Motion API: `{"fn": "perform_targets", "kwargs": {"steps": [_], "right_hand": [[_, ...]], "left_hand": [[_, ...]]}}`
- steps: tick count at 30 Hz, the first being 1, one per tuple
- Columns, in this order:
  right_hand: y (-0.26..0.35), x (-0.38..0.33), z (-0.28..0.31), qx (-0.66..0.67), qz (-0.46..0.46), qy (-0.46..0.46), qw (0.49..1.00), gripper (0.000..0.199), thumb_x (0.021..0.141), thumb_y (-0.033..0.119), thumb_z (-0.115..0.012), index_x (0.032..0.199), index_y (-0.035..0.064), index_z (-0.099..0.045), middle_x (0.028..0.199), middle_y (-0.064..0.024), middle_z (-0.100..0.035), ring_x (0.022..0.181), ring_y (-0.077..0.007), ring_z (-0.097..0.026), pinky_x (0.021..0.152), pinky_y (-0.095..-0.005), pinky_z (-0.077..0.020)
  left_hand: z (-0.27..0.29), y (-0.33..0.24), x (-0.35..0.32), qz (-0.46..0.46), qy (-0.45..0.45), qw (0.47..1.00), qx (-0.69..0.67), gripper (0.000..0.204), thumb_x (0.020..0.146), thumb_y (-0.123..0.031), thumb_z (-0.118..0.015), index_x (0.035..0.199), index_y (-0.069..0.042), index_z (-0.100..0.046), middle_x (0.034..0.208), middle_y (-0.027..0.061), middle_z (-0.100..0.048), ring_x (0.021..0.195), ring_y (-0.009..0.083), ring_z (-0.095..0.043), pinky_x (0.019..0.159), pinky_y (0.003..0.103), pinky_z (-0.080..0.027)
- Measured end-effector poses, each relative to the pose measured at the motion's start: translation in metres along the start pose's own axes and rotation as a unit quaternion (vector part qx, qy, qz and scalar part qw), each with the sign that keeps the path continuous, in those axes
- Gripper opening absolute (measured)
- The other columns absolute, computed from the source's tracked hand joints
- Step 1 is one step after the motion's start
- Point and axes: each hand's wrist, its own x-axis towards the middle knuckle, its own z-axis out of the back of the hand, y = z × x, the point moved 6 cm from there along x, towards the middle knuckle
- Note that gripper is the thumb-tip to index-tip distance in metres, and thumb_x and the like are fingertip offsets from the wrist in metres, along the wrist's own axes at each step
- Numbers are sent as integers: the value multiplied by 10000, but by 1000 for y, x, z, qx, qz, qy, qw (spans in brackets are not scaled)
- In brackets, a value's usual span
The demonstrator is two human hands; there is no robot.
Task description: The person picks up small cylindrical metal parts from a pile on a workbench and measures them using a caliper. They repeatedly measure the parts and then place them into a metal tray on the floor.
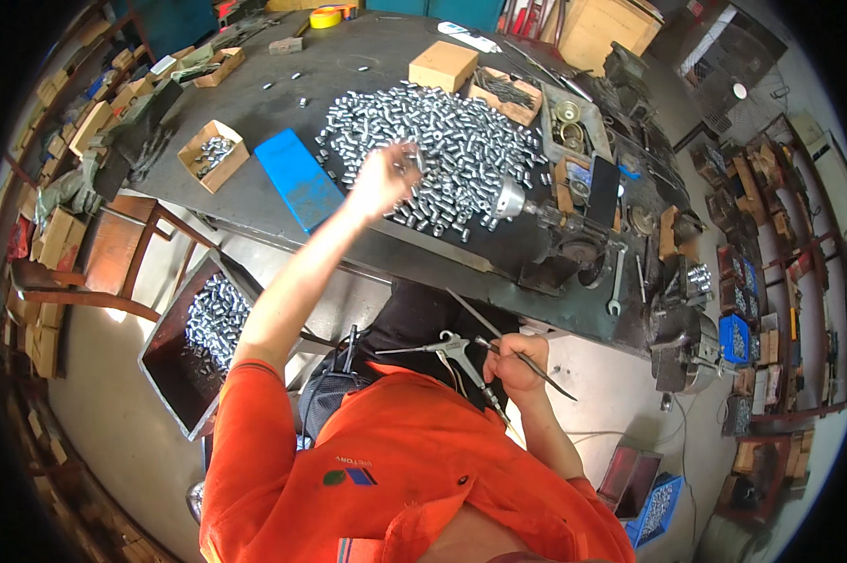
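Observation:
My left hand (384, 180) reaches over a wide heap of small shiny metal cylinders (470, 136) on the dark workbench (245, 89). Its fingers are smeared against the heap, so whether they hold a cylinder does not show. Low by the bench's front edge, my right hand (519, 362) is closed around a long thin rod-like tool (472, 311) with a dark tapered end. Beside that hand, a silver air blow gun (456, 351) lies against my lap. A round metal chuck (508, 199) on a bench machine faces the heap's right side.
Left of the heap are a blue flat box (297, 178) and a small carton of parts (213, 156). An open bin (181, 375) of cylinders stands low at left. A wrench (617, 280) lies at right, near a vise-like machine (681, 342). Shelves (787, 253) line the right wall.

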Motion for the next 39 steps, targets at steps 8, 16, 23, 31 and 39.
{"fn": "perform_targets", "kwargs": {"steps": [8, 16, 23, 31, 39], "right_hand": [[-19, 12, -3, -1, -7, 10, 1000, 222, 657, -11, -461, 508, 42, -306, 511, -71, -430, 411, -138, -436, 384, -264, -372], [-23, 17, -23, 54, -34, -8, 998, 197, 652, -48, -440, 496, 30, -348, 484, -32, -433, 438, -84, -422, 394, -247, -340], [-6, 30, -36, 125, -16, 42, 991, 259, 655, -132, -387, 487, 44, -298, 500, -52, -433, 420, -123, -451, 371, -260, -354], [-6, 38, -52, 53, -21, 62, 996, 236, 649, 3, -440, 489, 47, -272, 458, -65, -372, 396, -133, -366, 375, -277, -363], [-18, 39, -70, 15, 43, 122, 991, 456, 760, 266, -634, 503, 66, -315, 488, -70, -451, 411, -137, -440, 385, -264, -356]], "left_hand": [[-40, -57, -102, 11, 200, 950, -240, 241, 890, -135, -595, 1059, 36, -575, 770, 49, -616, 626, 97, -586, 540, 242, -503], [-100, -33, -180, 195, 273, 769, -544, 309, 923, -256, -537, 954, 45, -601, 682, 134, -620, 601, 223, -631, 637, 356, -538], [-78, -40, -174, 169, 247, 779, -551, 241, 945, -170, -482, 1031, 42, -560, 737, 169, -639, 678, 278, -655, 687, 378, -537], [41, -23, -151, -162, 77, 896, 405, 325, 792, 1, -564, 1117, 0, -554, 989, 207, -632, 844, 315, -648, 756, 355, -524], [-20, -31, -179, 66, 148, 895, -415, 218, 914, -142, -558, 893, 63, -626, 668, 105, -640, 570, 158, -626, 542, 270, -521]]}}
